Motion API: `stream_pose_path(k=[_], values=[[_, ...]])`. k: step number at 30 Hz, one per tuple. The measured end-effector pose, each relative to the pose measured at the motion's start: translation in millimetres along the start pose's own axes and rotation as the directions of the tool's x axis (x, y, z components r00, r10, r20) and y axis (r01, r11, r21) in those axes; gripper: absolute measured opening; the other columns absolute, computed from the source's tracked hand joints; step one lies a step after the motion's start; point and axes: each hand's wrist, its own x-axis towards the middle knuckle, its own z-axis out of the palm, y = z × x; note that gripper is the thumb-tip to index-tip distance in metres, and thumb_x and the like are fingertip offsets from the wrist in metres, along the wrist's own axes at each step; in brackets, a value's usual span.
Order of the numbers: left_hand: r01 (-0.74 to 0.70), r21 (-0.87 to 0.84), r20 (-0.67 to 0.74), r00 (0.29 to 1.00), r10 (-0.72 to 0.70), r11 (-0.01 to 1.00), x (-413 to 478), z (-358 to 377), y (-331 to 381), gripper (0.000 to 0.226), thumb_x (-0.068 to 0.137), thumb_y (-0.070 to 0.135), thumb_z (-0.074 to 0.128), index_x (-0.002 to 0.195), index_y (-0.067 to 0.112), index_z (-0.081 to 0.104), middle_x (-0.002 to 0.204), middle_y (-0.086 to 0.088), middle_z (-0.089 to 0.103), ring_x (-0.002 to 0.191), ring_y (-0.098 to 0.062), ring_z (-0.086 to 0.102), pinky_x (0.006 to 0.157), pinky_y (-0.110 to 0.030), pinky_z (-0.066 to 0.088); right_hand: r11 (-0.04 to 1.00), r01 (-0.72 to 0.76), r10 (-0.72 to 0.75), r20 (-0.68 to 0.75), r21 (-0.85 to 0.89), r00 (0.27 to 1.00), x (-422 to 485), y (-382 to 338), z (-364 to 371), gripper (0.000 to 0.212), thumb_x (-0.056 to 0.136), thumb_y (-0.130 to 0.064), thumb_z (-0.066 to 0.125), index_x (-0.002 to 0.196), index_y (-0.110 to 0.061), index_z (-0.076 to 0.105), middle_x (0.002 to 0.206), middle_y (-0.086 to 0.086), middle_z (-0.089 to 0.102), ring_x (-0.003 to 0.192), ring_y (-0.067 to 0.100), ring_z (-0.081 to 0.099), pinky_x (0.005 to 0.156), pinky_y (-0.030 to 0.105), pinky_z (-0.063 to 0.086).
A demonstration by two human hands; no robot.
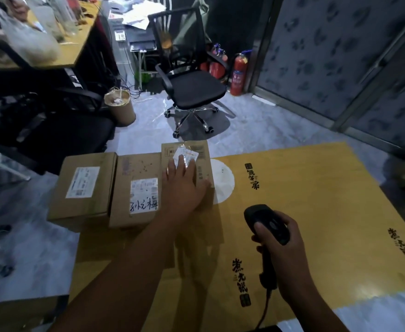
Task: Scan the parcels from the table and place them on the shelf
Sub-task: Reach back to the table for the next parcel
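Observation:
Three cardboard parcels stand in a row on the table's yellow cover. The left parcel and the middle parcel each carry a white label; the middle one has handwriting. My left hand lies flat on top of the right parcel, fingers spread over its crinkled label, thumb at the box's right edge. My right hand grips a black corded barcode scanner, its head pointing toward the parcels. No shelf is in view.
A black office chair stands beyond the table. Red fire extinguishers stand by the patterned wall. A round cardboard tub sits on the floor. A cluttered desk fills the far left.

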Motion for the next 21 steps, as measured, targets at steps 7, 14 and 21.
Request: stream_pose_path(k=[7, 14, 21], values=[[0.027, 0.134, -0.030, 0.999, -0.023, 0.991, -7, 25, 31, 0.083, 0.095, 0.073, 0.021, 0.165, 0.030, 0.016, 0.175, -0.003, 0.004, 0.160, -0.028, -0.003, 0.128, -0.050, -0.005, 0.999, -0.036, 0.035, 0.067, 0.025, 0.997, 41, 4, -23, 0.051, 0.091, -0.031, 0.079, 0.136, -0.032, 0.055, 0.124, -0.001, 0.068, 0.090, 0.016, 0.076, 0.075, 0.034, 0.057], [0.219, 0.079, -0.084, 0.974, -0.212, 0.972, -33, 30, 57, 0.086, 0.085, 0.080, 0.027, 0.161, 0.038, 0.029, 0.171, 0.008, 0.020, 0.158, -0.023, 0.013, 0.125, -0.059, 0.008, 0.994, -0.087, 0.072, 0.220, 0.059, 0.973, 98, 13, -57, 0.050, 0.090, -0.033, 0.081, 0.133, -0.033, 0.056, 0.125, -0.002, 0.067, 0.100, 0.024, 0.074, 0.076, 0.036, 0.058], [0.237, 0.048, -0.045, 0.971, -0.235, 0.970, -80, 47, 97, 0.077, 0.094, 0.076, 0.043, 0.160, 0.038, 0.029, 0.169, 0.008, 0.025, 0.155, -0.021, 0.016, 0.121, -0.053, 0.030, 0.989, -0.142, 0.121, 0.372, 0.030, 0.920, 123, 31, -62, 0.054, 0.090, -0.037, 0.081, 0.136, -0.033, 0.054, 0.130, -0.004, 0.066, 0.112, 0.025, 0.071, 0.081, 0.037, 0.060]])
